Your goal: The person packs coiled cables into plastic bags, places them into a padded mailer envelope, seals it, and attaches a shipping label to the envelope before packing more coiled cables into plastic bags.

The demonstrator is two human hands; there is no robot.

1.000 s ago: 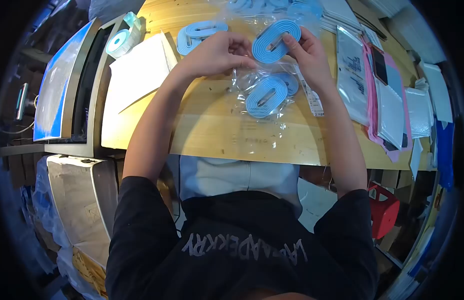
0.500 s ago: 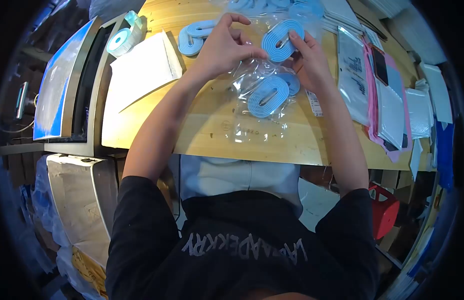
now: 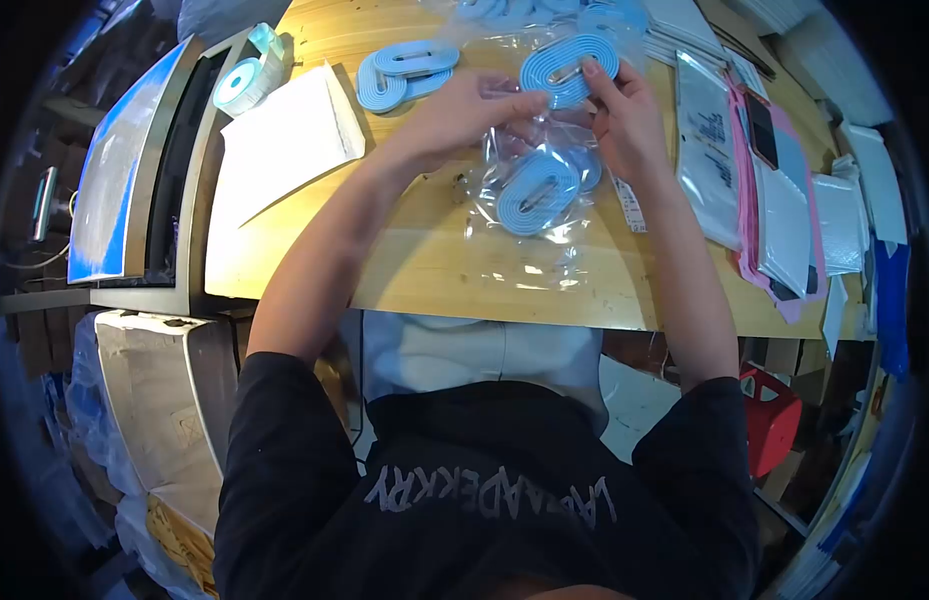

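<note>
A flat light-blue coil [image 3: 569, 70] is gripped at its right end by my right hand [image 3: 624, 115], thumb on top. My left hand [image 3: 484, 108] is closed at the coil's lower left, its thumb and fingers pinching the clear plastic bag [image 3: 529, 262]. Under the hands, that bag lies over another blue coil [image 3: 537, 193], and part of a further coil shows behind it. Two overlapping blue coils [image 3: 414, 58] rest on the table to the left of my hands.
On the wooden table [image 3: 414, 270], white paper [image 3: 284, 145] and a tape roll [image 3: 238, 86] lie left, beside a monitor [image 3: 124, 165]. Plastic packets [image 3: 704, 150] and a phone [image 3: 760, 130] lie right. More bagged coils [image 3: 524, 12] sit at the back.
The held coil has shifted right and turned flatter. My left hand rose off the plastic, then came down and closed on it, and the bag's upper part has lifted and crumpled.
</note>
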